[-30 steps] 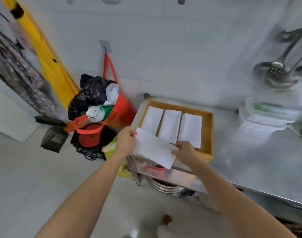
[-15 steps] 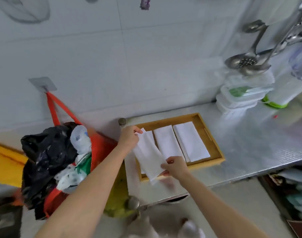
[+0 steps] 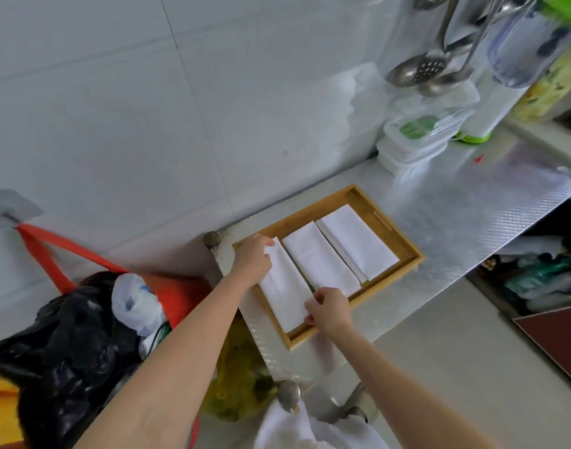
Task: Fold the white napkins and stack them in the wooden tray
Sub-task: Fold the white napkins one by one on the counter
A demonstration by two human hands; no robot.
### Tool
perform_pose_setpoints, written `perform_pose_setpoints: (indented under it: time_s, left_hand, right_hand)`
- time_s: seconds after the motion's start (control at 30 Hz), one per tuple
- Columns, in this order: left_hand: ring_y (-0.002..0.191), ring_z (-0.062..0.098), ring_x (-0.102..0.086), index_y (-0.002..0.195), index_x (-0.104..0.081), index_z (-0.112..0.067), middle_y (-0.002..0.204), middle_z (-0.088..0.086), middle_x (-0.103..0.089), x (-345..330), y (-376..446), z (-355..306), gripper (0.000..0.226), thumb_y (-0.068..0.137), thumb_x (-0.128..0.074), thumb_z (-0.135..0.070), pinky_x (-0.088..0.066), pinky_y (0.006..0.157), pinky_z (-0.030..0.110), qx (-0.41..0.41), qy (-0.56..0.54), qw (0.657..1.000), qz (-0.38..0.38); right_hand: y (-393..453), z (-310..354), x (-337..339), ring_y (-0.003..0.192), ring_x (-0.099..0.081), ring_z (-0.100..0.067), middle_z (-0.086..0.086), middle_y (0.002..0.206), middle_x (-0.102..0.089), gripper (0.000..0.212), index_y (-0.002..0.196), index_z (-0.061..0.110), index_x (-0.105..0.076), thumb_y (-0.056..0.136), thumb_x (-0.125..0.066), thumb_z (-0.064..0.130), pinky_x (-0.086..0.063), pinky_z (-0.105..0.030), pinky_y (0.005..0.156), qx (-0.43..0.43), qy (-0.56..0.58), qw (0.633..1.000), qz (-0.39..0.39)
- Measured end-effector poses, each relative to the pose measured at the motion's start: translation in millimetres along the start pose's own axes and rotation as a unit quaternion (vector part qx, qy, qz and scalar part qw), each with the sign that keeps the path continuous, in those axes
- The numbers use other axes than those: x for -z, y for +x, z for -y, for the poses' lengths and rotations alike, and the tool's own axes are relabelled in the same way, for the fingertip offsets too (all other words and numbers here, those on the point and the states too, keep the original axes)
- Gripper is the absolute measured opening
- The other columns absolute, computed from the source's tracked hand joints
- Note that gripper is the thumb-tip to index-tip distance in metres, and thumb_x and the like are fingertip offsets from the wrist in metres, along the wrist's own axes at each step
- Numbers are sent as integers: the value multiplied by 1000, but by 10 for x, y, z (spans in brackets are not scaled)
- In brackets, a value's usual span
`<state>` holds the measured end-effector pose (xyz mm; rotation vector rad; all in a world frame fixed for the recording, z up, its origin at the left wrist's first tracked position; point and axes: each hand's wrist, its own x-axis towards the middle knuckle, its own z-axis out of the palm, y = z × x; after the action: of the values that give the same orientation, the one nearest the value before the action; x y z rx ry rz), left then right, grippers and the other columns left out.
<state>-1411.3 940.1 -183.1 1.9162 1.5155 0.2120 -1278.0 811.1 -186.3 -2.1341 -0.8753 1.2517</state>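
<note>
- A wooden tray (image 3: 395, 235) sits on a metal counter (image 3: 472, 215) against a white tiled wall (image 3: 148, 108).
- Three folded white napkins lie side by side in the tray: a left napkin (image 3: 285, 290), a middle napkin (image 3: 320, 259) and a right napkin (image 3: 357, 241).
- The left hand (image 3: 253, 259) holds the far end of the left napkin, fingers curled over its edge and pinching it.
- The right hand (image 3: 329, 309) holds the near end of the same napkin, thumb and fingertips pinching the near right corner.
- The left napkin lies along the tray's left side, just beside the middle one.
- Far right on the counter stand stacked clear plastic containers (image 3: 414, 140), with metal ladles (image 3: 427, 68) hanging above them.
- To the left, off the counter, a red bag (image 3: 83, 254) hangs from a wall hook (image 3: 5, 209), beside a black plastic bag (image 3: 60, 345).
</note>
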Motion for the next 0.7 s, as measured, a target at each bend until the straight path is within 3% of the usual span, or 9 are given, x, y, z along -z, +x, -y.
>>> perform_pose_setpoints:
  time_s: [0.17,0.27,0.33,0.4,0.43,0.47,0.53,0.57,0.7]
  left_hand:
    - [137,23,-34,142,-39,-13,150,4,-34,-72,-28,48,50,95,-52,-7,-28,115,41,-25,44,997,59]
    - [148,25,-7,151,-19,-11,160,5,-9,-127,-62,98,60,100,-47,-23,-9,120,46,-69,201,975,67]
    - [148,28,6,153,-6,-9,161,7,7,-197,-121,148,64,102,-37,-32,-4,121,44,-111,294,949,28]
    - [147,29,10,152,3,-8,160,9,13,-293,-223,204,65,103,-27,-38,-2,121,44,-130,330,935,3]
    - [147,29,12,152,6,-8,159,10,15,-348,-275,242,65,103,-23,-40,1,120,44,-129,337,933,10]
    - [147,29,14,152,8,-9,159,9,16,-397,-315,278,66,103,-20,-43,4,119,43,-121,341,932,26]
    - [146,27,17,152,9,-10,159,9,17,-447,-349,327,66,103,-17,-45,10,117,42,-101,353,928,59]
    - [146,27,17,152,9,-10,159,8,16,-442,-339,329,66,102,-17,-46,11,116,41,-96,359,926,71]
    - [148,28,7,154,2,-12,161,8,9,-286,-242,149,67,102,-27,-43,0,119,43,-80,360,919,141]
  right_hand:
    - [-23,-38,-37,73,-59,-15,-2,84,-60,14,98,11,-58,95,-44,9,-52,-24,60,72,-127,988,-52]
    - [-39,-86,-88,85,-61,-14,-1,100,-60,25,117,18,-48,95,-47,8,-56,-28,74,109,-202,973,-36]
    - [-75,-171,-135,103,-56,-18,-3,122,-52,46,133,18,-39,90,-57,10,-52,-29,87,201,-316,925,-61]
    - [-129,-247,-176,120,-52,-29,-8,137,-48,59,138,14,-42,85,-66,22,-46,-37,98,302,-423,849,-97]
    - [-151,-280,-202,131,-45,-33,-10,145,-43,62,142,13,-41,87,-64,32,-39,-42,106,327,-453,824,-99]
    - [-166,-330,-226,141,-29,-34,-11,154,-29,64,148,14,-32,94,-52,41,-22,-48,115,332,-476,811,-67]
    - [-172,-456,-286,145,11,-28,-7,159,5,62,153,20,-5,101,-18,50,15,-48,113,294,-484,824,7]
    - [-170,-504,-315,143,20,-25,-5,158,13,60,153,23,2,101,-10,51,23,-46,110,266,-483,834,22]
    - [-162,-437,-286,147,14,-25,-4,160,10,57,153,25,-3,102,-20,45,19,-43,113,230,-458,857,56]
